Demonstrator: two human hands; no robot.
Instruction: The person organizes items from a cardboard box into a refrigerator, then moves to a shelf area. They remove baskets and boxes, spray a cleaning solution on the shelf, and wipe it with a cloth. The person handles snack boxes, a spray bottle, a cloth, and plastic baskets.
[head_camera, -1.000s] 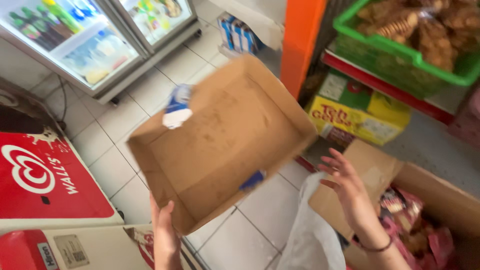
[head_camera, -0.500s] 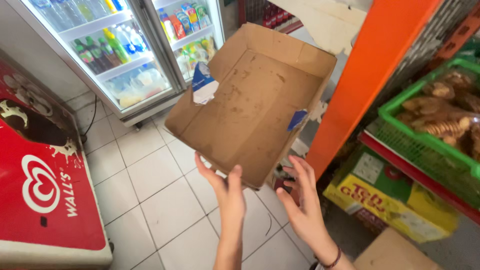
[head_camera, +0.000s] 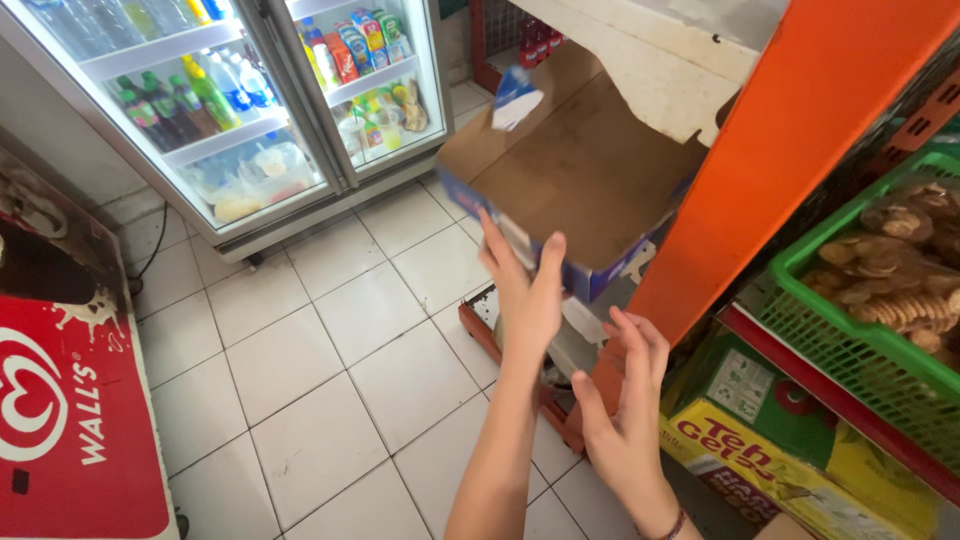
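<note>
Room: I'm looking down into a small shop with a white tiled floor (head_camera: 330, 330); a glass-door drinks fridge (head_camera: 240, 100) stands at the far side, well left of the orange post (head_camera: 790, 150).
Box: an empty cardboard tray box (head_camera: 580, 170), open side toward me and tilted, is up in the air just left of the orange post, its far end against the pale shelf edge (head_camera: 650, 60) above.
Left hand: my left hand (head_camera: 527, 290) is stretched up and forward, left of the post, fingers spread loosely and pressed on the box's near blue-printed rim; I see contact but no closed grasp around it.
Right hand: my right hand (head_camera: 625, 400) hangs lower, near the foot of the post, palm turned inward, fingers open and slightly curled, holding nothing and clear of the box.
Right of post: a green plastic crate (head_camera: 850, 330) of brown biscuits sits on a red shelf, with a yellow carton (head_camera: 780, 450) beneath it.
Far left of post: a red freezer chest (head_camera: 70, 410) fills the near corner.
</note>
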